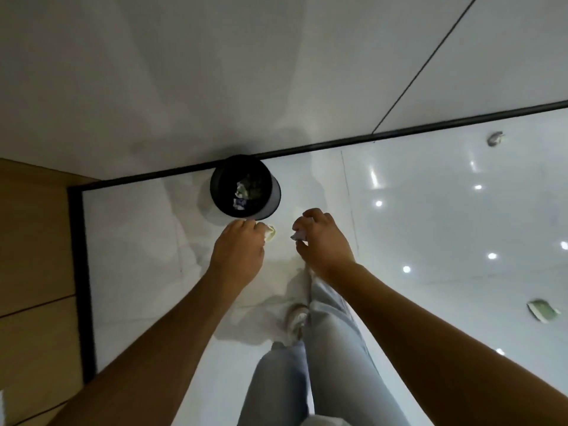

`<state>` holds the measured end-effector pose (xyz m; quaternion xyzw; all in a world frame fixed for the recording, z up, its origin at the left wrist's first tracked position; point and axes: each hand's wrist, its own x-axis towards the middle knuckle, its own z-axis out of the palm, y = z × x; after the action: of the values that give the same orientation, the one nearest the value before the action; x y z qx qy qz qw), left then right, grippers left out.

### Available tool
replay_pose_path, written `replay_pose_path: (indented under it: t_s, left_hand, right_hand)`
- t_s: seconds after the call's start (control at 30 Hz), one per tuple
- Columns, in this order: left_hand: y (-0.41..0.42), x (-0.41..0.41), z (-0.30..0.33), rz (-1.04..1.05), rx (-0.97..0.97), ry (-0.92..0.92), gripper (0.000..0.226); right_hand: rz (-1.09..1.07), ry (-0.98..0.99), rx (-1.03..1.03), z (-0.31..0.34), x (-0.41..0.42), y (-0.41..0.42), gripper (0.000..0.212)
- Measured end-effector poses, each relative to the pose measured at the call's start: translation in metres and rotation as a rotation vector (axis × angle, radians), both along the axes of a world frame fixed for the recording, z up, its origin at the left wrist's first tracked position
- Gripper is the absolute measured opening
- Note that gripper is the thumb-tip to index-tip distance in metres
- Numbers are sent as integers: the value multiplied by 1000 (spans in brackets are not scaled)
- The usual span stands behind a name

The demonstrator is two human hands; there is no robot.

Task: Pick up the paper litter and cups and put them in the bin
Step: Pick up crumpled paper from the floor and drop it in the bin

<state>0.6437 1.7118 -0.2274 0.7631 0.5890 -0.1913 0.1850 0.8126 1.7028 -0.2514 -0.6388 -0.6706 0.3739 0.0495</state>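
Hands: our left hand (pixel 238 250) grips a pale paper wad (pixel 270 232); right hand (pixel 322 239) pinches a paper scrap (pixel 298 234).
Risk: both sit short of the black bin (pixel 246 187); we could drop litter outside its rim.

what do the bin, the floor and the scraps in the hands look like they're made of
The bin looks like black mesh, probably metal: its wall reads semi-see-through. The floor looks like glossy white tile, mirroring ceiling lights, with thin joint lines. The wad in the left hand looks like crumpled pale paper, matte and creased; the scrap in the right hand too, though mostly hidden.
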Motion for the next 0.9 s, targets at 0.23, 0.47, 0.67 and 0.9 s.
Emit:
replay_pose_path:
  t_s: [0.23,0.47,0.67,0.9]
  left_hand:
    - [69,-22,-43,177,-6,-25,37]
    - [127,-49,-95,302,-66,-1,32]
    - [154,-71,-127,249,-167,-44,41]
    - [151,-120,-120,53,-131,-62,36]
  right_hand:
    - [111,-39,-62,-31,-17,70,29]
    - [21,-57,-92,-56,-36,96,28]
    - [-92,-99,-148,-72,-63,103,29]
    - [-130,-113,-172,-93,-126,127,38]
